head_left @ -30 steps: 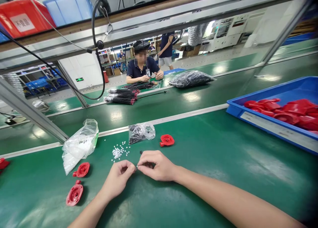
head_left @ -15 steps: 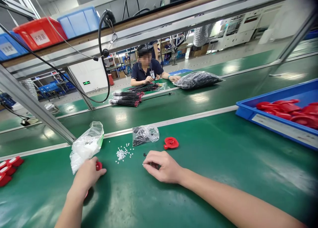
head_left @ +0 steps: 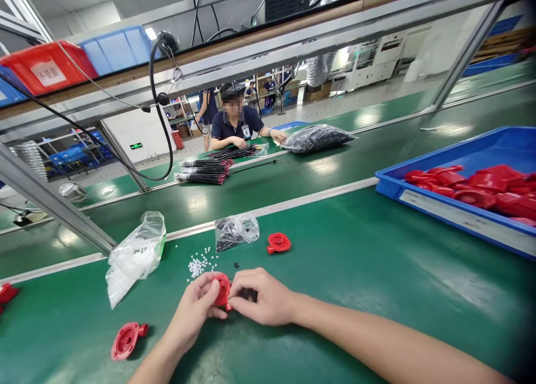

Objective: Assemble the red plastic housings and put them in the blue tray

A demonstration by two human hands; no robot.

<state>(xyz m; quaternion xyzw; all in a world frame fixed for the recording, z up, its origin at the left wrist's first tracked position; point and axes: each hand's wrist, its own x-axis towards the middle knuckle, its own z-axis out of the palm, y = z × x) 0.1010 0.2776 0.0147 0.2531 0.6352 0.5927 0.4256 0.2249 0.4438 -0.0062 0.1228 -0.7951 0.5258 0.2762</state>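
My left hand (head_left: 196, 303) grips a round red plastic housing (head_left: 221, 291) with a short spout, thumb across its face. Against the spout side of that housing, my right hand (head_left: 263, 296) has thumb and forefinger pinched together; whatever sits between the fingertips is too small to make out. Just beyond the hands lies a scatter of small white plastic pieces (head_left: 196, 265), with a tiny black part (head_left: 237, 265) to its right. One more red housing (head_left: 125, 341) rests at the lower left, and another red housing (head_left: 279, 242) lies beyond my right hand.
A clear bag of white pieces (head_left: 138, 255) and a bag of black parts (head_left: 237, 231) lie along the bench's far rail. At right stands a blue tray (head_left: 456, 214) of red housings. Across the line, a co-worker (head_left: 237, 121) sits by bundled black cables (head_left: 205, 171) and a black bag (head_left: 316, 138).
My left hand has picked up a red housing near the clear bag and carried it right, to my right hand. The pinched right fingers now meet its spout. The view has shifted slightly.
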